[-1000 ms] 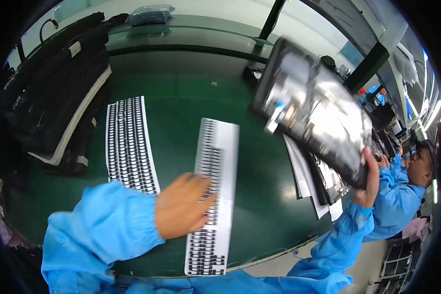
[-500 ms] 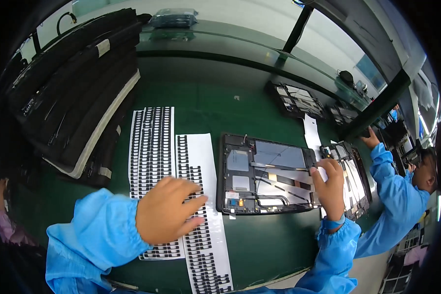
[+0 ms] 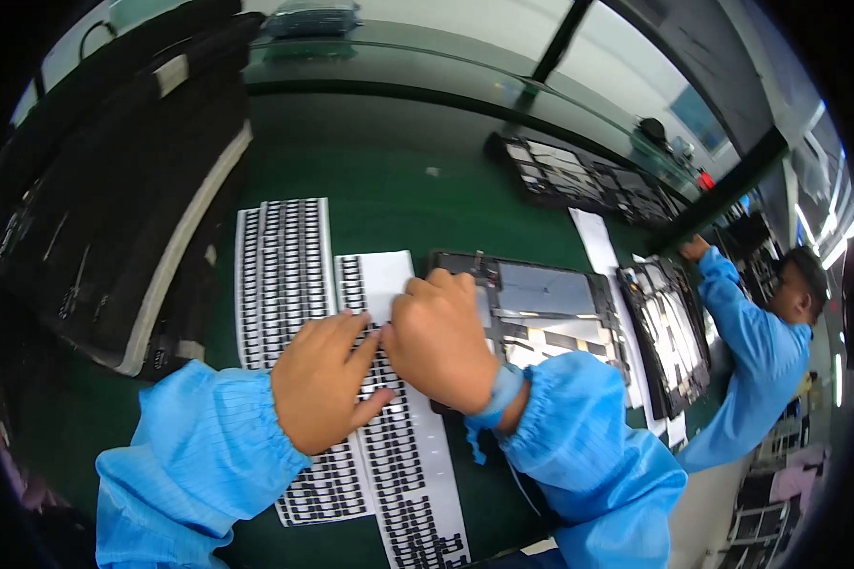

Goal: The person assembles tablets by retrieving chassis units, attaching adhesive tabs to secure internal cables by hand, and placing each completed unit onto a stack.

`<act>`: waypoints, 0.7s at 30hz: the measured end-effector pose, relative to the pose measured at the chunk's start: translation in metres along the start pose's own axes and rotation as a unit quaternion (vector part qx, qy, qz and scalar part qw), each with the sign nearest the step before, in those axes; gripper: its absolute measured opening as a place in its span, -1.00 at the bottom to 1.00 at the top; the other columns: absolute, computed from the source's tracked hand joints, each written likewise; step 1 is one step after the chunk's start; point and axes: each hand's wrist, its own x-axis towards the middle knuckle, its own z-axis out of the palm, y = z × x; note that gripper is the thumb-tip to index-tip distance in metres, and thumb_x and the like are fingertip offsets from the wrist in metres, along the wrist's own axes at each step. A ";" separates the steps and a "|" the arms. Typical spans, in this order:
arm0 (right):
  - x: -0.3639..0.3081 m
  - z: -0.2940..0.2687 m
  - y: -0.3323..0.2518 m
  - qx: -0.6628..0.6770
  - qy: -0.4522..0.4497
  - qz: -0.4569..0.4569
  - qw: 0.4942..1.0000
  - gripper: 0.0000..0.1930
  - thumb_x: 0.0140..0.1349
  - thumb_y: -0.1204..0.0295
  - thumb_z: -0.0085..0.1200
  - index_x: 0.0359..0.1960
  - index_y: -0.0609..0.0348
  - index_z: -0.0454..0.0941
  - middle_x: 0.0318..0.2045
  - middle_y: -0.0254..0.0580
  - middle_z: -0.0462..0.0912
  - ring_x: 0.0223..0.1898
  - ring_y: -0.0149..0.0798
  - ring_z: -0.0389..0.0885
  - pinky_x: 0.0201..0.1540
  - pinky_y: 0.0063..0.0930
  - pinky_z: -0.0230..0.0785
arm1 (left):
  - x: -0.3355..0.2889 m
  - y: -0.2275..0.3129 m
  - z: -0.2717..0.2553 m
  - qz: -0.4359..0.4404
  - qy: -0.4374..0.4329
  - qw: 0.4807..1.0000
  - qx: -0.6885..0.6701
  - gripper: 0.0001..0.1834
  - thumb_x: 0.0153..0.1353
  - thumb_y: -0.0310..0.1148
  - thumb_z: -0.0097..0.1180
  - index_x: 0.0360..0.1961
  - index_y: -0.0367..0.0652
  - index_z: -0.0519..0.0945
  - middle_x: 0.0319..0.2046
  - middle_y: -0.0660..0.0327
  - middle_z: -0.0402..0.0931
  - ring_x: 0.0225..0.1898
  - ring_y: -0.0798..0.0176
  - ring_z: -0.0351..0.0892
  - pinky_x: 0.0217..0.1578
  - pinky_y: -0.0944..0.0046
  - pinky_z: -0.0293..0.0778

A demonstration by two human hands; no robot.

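Two bare hands in the head view, both yours, working over the sheets at the table's (image 3: 408, 213) near side. Left hand (image 3: 318, 389): palm down, fingers spread, thumb apart, across the wide sheet (image 3: 290, 251) with fingertips over the narrow sheet (image 3: 384, 270). Right hand (image 3: 441, 337): fingers curled in, thumb side at the narrow sheet, just beside your left fingertips; can't tell if they pinch a part. Both sheets are white with rows of small black parts, side by side, narrow one on the right. Open device (image 3: 546, 294) lies flat right of the narrow sheet, inside facing up, its left end partly behind your right hand. Second device (image 3: 664, 332) sits just right of it, white paper (image 3: 595, 242) between. More devices (image 3: 560, 171) at the back. Black stack (image 3: 114, 199) at far left. Co-worker (image 3: 754, 332) at right, one arm toward the table.
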 end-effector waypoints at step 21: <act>-0.012 -0.073 0.041 0.173 0.093 0.018 0.980 -0.84 -0.14 0.37 0.03 -0.68 0.21 0.51 -0.58 -0.06 0.51 -0.42 -0.05 0.41 -0.32 -0.27 0.18 | -0.003 0.001 -0.004 -0.017 -0.008 1.000 0.021 -0.38 -0.22 -0.38 0.30 -0.07 -0.37 0.40 -0.04 -0.05 0.35 0.00 -0.07 0.33 0.03 0.11 0.27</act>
